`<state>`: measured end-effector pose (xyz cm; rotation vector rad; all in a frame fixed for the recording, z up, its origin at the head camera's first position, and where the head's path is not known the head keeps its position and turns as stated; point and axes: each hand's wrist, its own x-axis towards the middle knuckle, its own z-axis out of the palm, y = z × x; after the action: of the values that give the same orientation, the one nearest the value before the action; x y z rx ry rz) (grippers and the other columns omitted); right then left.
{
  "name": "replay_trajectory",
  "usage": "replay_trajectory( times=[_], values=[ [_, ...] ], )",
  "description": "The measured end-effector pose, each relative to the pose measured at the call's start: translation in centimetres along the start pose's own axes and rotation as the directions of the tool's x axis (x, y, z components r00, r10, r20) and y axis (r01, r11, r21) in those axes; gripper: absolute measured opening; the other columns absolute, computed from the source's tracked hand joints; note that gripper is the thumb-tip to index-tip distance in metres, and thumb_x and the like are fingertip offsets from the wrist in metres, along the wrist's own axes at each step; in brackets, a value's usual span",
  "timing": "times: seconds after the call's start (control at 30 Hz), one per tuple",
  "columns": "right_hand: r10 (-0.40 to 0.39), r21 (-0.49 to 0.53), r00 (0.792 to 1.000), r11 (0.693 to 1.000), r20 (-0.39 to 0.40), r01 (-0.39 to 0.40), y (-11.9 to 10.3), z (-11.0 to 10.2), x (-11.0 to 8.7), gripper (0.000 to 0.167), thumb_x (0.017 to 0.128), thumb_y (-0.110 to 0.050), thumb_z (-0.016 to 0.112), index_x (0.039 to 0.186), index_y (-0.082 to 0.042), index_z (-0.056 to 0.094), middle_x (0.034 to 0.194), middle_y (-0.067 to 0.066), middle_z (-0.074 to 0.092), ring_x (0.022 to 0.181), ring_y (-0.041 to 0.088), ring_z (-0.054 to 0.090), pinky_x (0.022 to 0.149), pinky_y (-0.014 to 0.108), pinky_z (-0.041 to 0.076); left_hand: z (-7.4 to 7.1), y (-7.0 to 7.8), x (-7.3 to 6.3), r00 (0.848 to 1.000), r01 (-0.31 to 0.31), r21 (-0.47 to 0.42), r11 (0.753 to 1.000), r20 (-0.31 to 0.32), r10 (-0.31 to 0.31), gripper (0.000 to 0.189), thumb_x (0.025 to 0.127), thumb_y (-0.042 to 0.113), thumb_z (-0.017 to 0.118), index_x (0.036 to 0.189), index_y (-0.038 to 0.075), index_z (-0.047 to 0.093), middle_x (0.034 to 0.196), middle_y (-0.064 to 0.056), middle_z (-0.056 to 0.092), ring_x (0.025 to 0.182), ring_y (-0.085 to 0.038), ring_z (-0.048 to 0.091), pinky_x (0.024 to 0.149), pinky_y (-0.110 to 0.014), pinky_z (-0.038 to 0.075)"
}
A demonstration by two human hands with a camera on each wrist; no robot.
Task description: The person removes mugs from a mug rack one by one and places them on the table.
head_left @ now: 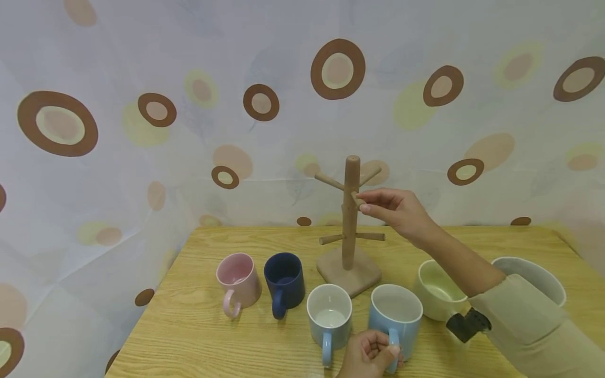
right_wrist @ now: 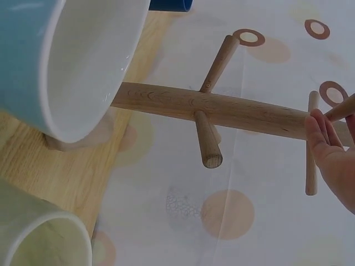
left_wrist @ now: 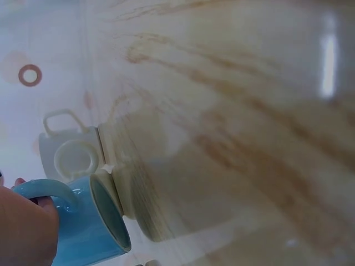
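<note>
A wooden mug tree (head_left: 350, 220) with several pegs stands on a square base at the table's middle. My right hand (head_left: 397, 212) pinches one of its upper pegs (right_wrist: 342, 108) between thumb and fingers. Lower down, my left hand (head_left: 367, 356) grips the handle of a light blue mug (left_wrist: 83, 233), which has a white inside. That mug is upright on the table, in front of the tree. Just left of it stands a pale blue mug (head_left: 339, 332) with its handle toward me.
Farther left are a pink mug (head_left: 248, 289) and a dark blue mug (head_left: 294, 294). A pale green mug (head_left: 427, 302) and a greyish-white vessel (head_left: 550, 281) stand to the right, partly behind my right arm. Behind the wooden table (head_left: 189, 336) hangs a patterned cloth (head_left: 293, 136).
</note>
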<state>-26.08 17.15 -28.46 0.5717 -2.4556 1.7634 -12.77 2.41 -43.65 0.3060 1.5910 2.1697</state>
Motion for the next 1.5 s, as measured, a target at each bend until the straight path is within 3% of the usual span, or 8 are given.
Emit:
replay_trajectory(
  times=[0.2, 0.4, 0.63, 0.9, 1.27, 1.5],
  values=[
    [0.004, 0.0, 1.0, 1.0, -0.008, -0.004, 0.0, 0.1, -0.1, 0.035, 0.09, -0.017, 0.061, 0.115, 0.007, 0.058, 0.093, -0.019, 0.066, 0.09, 0.0, 0.062, 0.081, 0.018, 0.051, 0.0, -0.1, 0.0, 0.999, 0.026, -0.015, 1.0, -0.018, -0.026, 0.025, 0.082, 0.003, 0.062, 0.092, -0.02, 0.055, 0.081, -0.029, 0.064, 0.062, -0.003, 0.058, 0.06, -0.01, 0.045],
    [0.005, 0.058, 1.0, 0.998, -0.016, -0.004, 0.0, 0.3, 0.0, 0.035, 0.091, -0.014, 0.059, 0.116, 0.011, 0.056, 0.095, -0.016, 0.068, 0.089, 0.002, 0.064, 0.082, 0.018, 0.052, 0.0, -0.3, 0.2, 1.0, -0.011, 0.029, 1.0, -0.013, 0.012, 0.026, 0.083, 0.003, 0.06, 0.092, -0.02, 0.054, 0.085, -0.04, 0.059, 0.061, -0.001, 0.058, 0.058, -0.009, 0.043],
    [-0.005, 0.108, 1.0, 0.994, -0.02, 0.007, -0.1, 0.6, 0.0, 0.031, 0.091, -0.011, 0.058, 0.113, 0.011, 0.057, 0.095, -0.013, 0.069, 0.087, 0.003, 0.065, 0.082, 0.02, 0.053, 0.0, -0.5, 0.1, 1.0, -0.026, 0.038, 0.999, -0.013, 0.027, 0.027, 0.083, 0.003, 0.06, 0.091, -0.021, 0.054, 0.086, -0.041, 0.058, 0.062, 0.0, 0.058, 0.061, -0.009, 0.046],
    [0.006, 0.174, 1.0, 0.985, -0.024, -0.002, -0.4, 0.8, -0.1, 0.031, 0.091, -0.008, 0.056, 0.114, 0.014, 0.054, 0.094, -0.01, 0.068, 0.088, 0.007, 0.064, 0.082, 0.022, 0.054, 0.6, -0.7, -0.1, 0.999, -0.05, 0.065, 0.997, -0.01, 0.051, 0.026, 0.08, 0.001, 0.062, 0.088, -0.022, 0.054, 0.082, -0.045, 0.055, 0.058, 0.003, 0.056, 0.056, -0.008, 0.042],
    [0.082, 0.181, 0.996, 0.981, -0.044, -0.073, -1.3, 1.3, -0.3, 0.03, 0.093, -0.011, 0.053, 0.114, 0.01, 0.054, 0.095, -0.01, 0.065, 0.089, 0.005, 0.063, 0.083, 0.021, 0.053, 1.0, -0.4, -0.4, 0.995, 0.084, 0.075, 0.994, -0.058, -0.08, 0.017, 0.076, 0.002, 0.067, 0.085, -0.013, 0.064, 0.077, -0.025, 0.069, 0.059, -0.001, 0.06, 0.056, -0.01, 0.045],
    [0.079, 0.209, 0.996, 0.976, -0.05, -0.067, -1.4, 1.4, -0.4, 0.023, 0.093, -0.009, 0.054, 0.109, 0.006, 0.058, 0.094, -0.01, 0.066, 0.087, 0.005, 0.064, 0.084, 0.023, 0.053, 0.6, -0.5, -0.3, 0.99, 0.122, 0.154, 0.981, -0.086, -0.11, 0.012, 0.076, 0.002, 0.068, 0.083, -0.008, 0.068, 0.077, -0.02, 0.071, 0.063, -0.004, 0.064, 0.056, -0.012, 0.046]
  ],
)
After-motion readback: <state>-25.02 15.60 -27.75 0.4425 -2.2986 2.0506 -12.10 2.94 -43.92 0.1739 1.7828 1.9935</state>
